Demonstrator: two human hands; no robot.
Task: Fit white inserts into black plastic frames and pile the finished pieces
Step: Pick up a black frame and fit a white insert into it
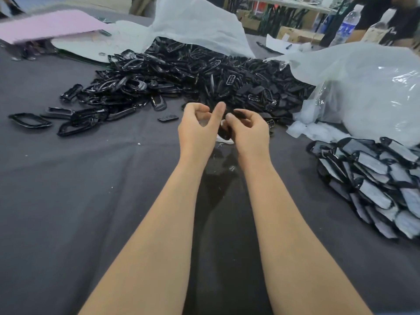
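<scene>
- While pinching a small black frame [224,133] over mid-table, right hand [247,130] curled tight round it, seemingly mid-fit.
- Left hand [196,126] just beside: fingers curled, thumb raised toward the frame; cannot tell whether gripping anything.
- Under the frame, a sliver of white [223,140], possibly the insert, too blurred to confirm.
- Far across the dark cloth [91,178], a loose heap of unfilled frames [172,71]; near right, the finished pile [372,178], pale faces up, well apart from both hands.
- Next, judging by this: square the insert to the opening, press evenly until seated, then carry rightward to the pile.
</scene>
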